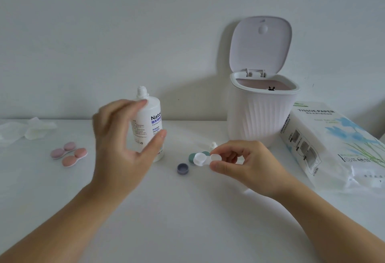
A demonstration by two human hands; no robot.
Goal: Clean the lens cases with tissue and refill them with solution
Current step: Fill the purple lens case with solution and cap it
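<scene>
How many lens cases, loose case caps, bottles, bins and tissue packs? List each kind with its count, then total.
Lens cases: 3
Loose case caps: 3
Solution bottle: 1
Lidded bin: 1
Tissue paper pack: 1
Total: 9

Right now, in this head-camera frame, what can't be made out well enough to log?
- Left hand: motion-blurred; contact with the white solution bottle unclear, and it hides part of the label.
- Clear white lens case: too small to see whether the wells hold solution; right hand fingers cover one end.
- White lidded bin: contents hidden by its rim.
- Tissue paper pack: cut off by the right edge.
</scene>
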